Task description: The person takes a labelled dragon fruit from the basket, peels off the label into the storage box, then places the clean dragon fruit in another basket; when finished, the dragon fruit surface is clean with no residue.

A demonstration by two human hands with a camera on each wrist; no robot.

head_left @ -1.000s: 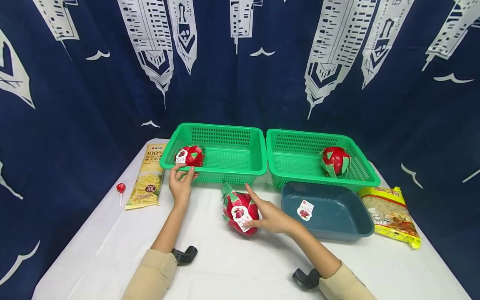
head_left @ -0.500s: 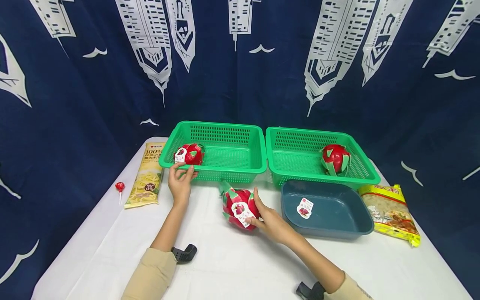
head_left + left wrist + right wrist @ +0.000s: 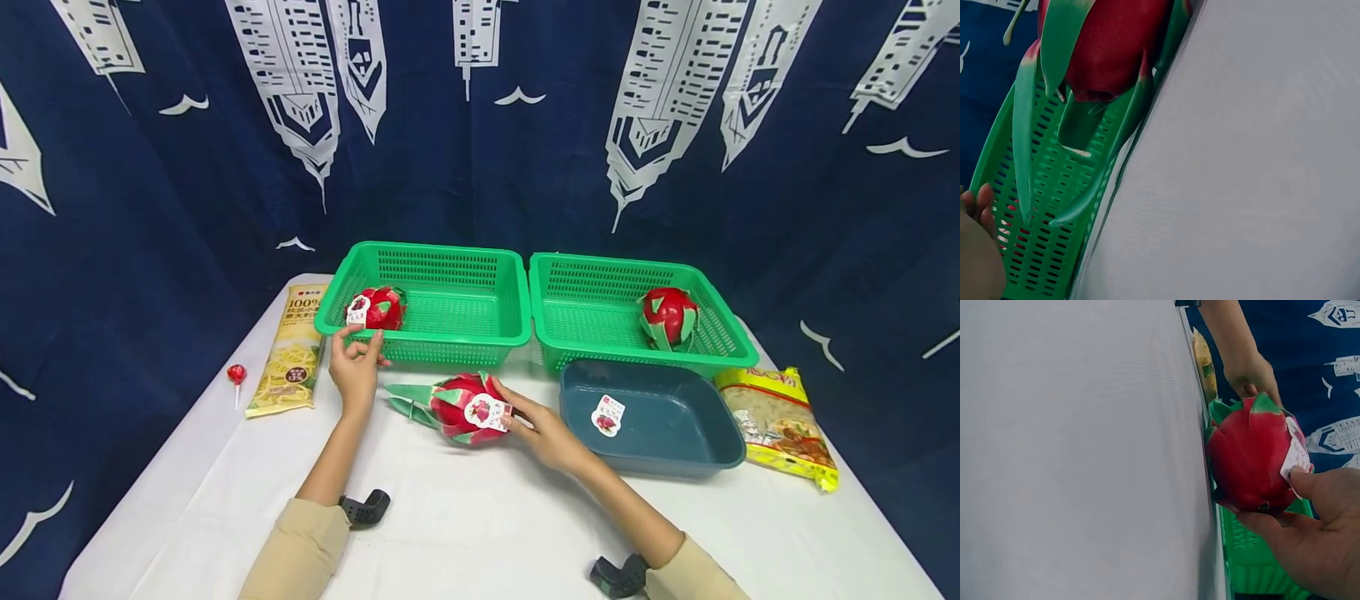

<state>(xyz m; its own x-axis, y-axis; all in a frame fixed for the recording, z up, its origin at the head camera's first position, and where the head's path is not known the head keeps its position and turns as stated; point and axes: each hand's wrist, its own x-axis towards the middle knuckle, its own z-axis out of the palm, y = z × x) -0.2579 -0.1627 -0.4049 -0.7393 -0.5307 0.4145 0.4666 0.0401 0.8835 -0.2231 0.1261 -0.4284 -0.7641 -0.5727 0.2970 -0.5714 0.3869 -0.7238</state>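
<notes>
Right grip [image 3: 542, 429] is pinching a dragon fruit [image 3: 456, 405] before the left basket [image 3: 450, 352]; left grip [image 3: 355, 371] is touching its front rim, hold unclear. Tabletop [image 3: 472, 525] room is spreading nearside. Counting three fruits, two baskets.

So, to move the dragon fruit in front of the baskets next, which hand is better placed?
Probably the right hand: it holds this dragon fruit, while the left hand is at the front of the left green basket, not holding the fruit.

Head view looks down; close wrist views seemingly share fruit [image 3: 1250, 456].
</notes>
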